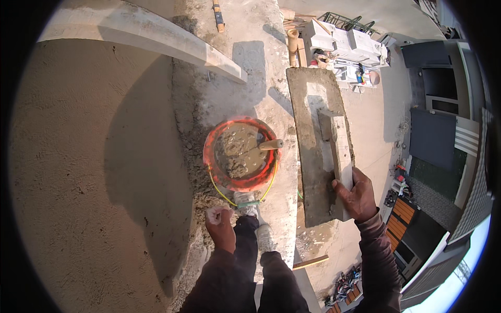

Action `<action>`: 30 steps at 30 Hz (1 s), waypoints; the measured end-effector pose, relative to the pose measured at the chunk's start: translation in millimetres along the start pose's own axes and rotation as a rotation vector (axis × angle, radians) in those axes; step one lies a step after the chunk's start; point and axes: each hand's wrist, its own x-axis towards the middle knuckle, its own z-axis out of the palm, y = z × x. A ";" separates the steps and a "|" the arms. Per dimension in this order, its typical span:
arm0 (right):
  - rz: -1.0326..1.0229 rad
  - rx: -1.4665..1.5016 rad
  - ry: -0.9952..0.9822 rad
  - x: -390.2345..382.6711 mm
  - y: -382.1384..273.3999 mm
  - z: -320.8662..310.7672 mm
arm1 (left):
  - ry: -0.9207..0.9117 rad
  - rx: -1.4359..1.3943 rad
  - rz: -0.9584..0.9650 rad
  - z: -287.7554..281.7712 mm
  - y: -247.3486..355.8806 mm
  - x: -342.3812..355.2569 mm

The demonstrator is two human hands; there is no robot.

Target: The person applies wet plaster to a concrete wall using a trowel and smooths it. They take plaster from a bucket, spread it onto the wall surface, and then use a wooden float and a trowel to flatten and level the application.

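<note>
My right hand (357, 195) is closed around the near end of a long plastering float's wooden handle. The float (313, 151) is a rectangular board coated with grey mortar, held upright over the wall's right edge. My left hand (222, 232) is closed low beside the bucket; a whitish patch covers its fingers, and I cannot make out what, if anything, it holds. A red bucket (211, 138) of wet mortar (237, 148) stands between my arms. A tool with a wooden handle (271, 144) sticks in the mortar, its blade hidden. The bucket's yellow bail (222, 194) hangs toward my feet.
I stand on a narrow concrete ledge (284, 219). A rough plastered surface (78, 156) lies at left, under a pale beam (156, 31). On the right is a drop to a yard with white blocks (347, 44) and a building (438, 141). A wood strip (218, 15) lies far ahead.
</note>
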 end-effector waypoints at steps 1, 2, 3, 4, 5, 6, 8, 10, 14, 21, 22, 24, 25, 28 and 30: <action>-0.054 -0.088 0.036 36.5 -15.4 1.6 | -0.014 -0.015 -0.067 1.9 -5.5 -29.9; -0.125 -0.224 0.081 76.1 -19.1 7.8 | -0.100 0.009 -0.152 2.7 -7.7 -56.1; -0.191 -0.334 0.118 120.8 -15.8 21.7 | -0.211 0.173 -0.098 3.2 -17.9 -73.6; -0.107 -0.439 0.139 162.9 -20.0 29.6 | -0.344 0.328 -0.048 5.1 -28.4 -91.4; -0.093 -0.547 0.179 203.2 -22.4 44.6 | -0.462 0.299 -0.135 2.5 -56.0 -109.6; -0.079 -0.657 0.221 238.5 -27.8 58.8 | -0.582 0.267 -0.222 4.3 -79.3 -118.4; 0.017 -0.755 0.171 294.1 -34.6 85.7 | -0.741 0.533 -0.283 21.0 -67.3 -109.8; 0.023 -0.813 0.164 334.1 -33.8 117.1 | -0.798 0.644 -0.293 25.1 -66.0 -102.0; 0.110 -0.827 0.170 366.3 -25.4 167.3 | -0.707 0.523 -0.258 25.8 -71.6 -88.4; 0.191 -0.694 0.165 376.2 31.2 192.8 | -0.650 0.571 -0.135 31.4 -71.2 -87.1; 0.136 -0.701 0.168 372.4 34.4 196.2 | -0.639 0.565 -0.155 31.6 -70.5 -89.7; 0.089 -0.621 0.194 359.4 36.4 198.8 | -0.609 0.548 -0.192 29.9 -70.1 -94.1; 0.032 -0.561 0.213 347.9 36.3 195.6 | -0.593 0.554 -0.150 28.1 -73.8 -97.1; -0.156 -0.258 0.264 281.9 19.4 192.4 | -0.545 0.564 -0.142 24.1 -86.8 -110.0; -0.298 -0.102 0.196 213.8 14.0 194.0 | -0.566 0.561 -0.121 19.8 -98.9 -120.7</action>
